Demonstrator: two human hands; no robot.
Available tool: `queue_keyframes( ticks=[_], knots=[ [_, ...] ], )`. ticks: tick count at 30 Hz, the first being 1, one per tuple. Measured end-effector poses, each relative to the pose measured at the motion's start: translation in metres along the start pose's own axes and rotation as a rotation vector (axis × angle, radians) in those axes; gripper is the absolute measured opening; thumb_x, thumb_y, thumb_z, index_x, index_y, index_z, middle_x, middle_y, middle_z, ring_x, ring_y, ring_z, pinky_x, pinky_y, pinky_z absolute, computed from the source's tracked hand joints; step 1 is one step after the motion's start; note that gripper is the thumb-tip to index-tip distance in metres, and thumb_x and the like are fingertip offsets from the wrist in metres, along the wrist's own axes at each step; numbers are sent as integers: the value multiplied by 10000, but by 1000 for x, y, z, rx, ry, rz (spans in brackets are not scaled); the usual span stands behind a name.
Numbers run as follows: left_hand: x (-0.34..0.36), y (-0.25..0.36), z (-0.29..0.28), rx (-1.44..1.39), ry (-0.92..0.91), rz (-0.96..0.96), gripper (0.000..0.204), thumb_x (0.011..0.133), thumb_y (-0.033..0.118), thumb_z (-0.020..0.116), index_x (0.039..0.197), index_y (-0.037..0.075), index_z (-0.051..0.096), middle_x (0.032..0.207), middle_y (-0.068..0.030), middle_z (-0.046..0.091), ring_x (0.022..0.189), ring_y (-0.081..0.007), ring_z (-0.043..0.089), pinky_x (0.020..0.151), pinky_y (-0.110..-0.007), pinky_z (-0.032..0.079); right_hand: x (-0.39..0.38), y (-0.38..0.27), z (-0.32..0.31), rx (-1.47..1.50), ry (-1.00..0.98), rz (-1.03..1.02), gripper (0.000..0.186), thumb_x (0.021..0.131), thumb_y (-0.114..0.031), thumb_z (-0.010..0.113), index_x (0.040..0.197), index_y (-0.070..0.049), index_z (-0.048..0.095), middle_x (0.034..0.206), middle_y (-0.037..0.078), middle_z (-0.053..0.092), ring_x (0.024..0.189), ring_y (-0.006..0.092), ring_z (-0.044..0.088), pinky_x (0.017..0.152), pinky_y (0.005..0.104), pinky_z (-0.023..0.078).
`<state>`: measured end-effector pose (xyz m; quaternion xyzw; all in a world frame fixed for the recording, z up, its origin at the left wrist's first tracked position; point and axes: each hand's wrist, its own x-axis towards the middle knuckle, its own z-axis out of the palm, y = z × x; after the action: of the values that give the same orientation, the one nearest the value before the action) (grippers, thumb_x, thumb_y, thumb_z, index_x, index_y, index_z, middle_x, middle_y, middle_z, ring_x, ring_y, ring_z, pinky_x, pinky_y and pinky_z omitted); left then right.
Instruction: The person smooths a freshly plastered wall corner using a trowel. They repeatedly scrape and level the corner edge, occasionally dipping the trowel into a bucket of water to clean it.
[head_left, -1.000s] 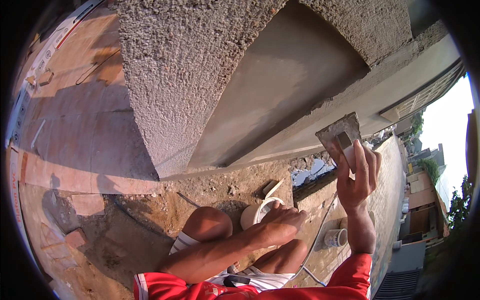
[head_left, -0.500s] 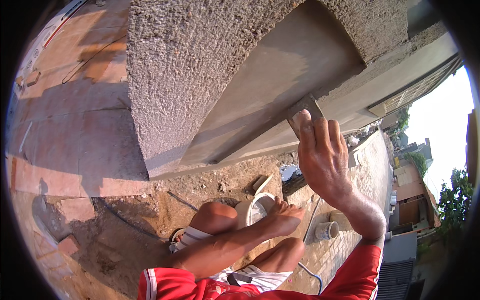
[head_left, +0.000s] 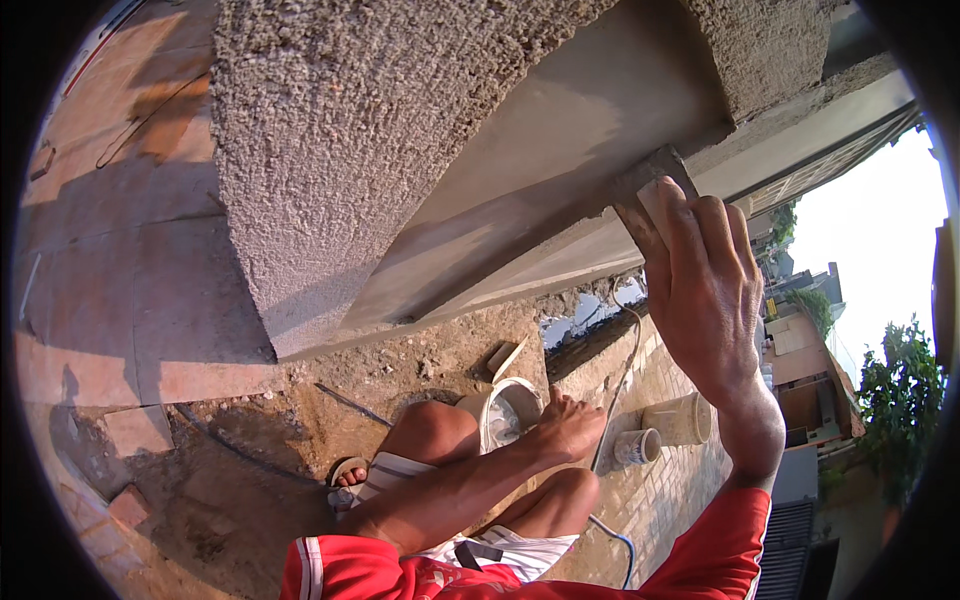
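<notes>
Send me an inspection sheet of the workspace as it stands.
Surface: wall panel smooth, uneven in tone; plaster beside it rough.
Job's things: trowel at the panel's edge; white bucket on the dirt.
Clutter: large pail, small pail, slab.
Hands: right hand grips the trowel; left hand by the bucket, contact unclear.
Cables: dark line, cable or hose unclear.
Surroundings: tree, buildings.

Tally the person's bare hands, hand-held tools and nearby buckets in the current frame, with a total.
Hands: 2 (left hand, right hand)
Hand-held tools: 1 (flat plastering float)
Nearby buckets: 3 (white bucket by the left hand, larger cream bucket, smaller bucket)
Total: 6
</notes>
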<state>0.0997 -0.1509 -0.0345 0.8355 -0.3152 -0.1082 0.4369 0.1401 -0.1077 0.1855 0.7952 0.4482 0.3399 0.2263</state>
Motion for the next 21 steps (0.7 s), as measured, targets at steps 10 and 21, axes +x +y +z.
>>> queue_keyframes(
  ticks=[10, 21],
  knots=[
    [20, 2, 47, -324, 366, 4, 253, 853, 63, 507, 1036, 42, 680, 1086, -203, 668, 1072, -373, 621, 959, -665, 327, -28, -52, 33, 229, -196, -162, 492, 711, -17, 618, 1186, 84, 540, 904, 119, 519, 815, 250, 516, 680, 348, 487],
    [7, -4, 25, -5, 27, 107, 368, 894, 205, 539, 1223, 39, 522, 1201, -206, 584, 1137, -427, 552, 1009, -727, 227, 6, 14, -7, -73, 49, 30, 469, 766, 27, 616, 1224, 4, 518, 940, 117, 521, 836, 273, 530, 716, 379, 488]
  ],
)
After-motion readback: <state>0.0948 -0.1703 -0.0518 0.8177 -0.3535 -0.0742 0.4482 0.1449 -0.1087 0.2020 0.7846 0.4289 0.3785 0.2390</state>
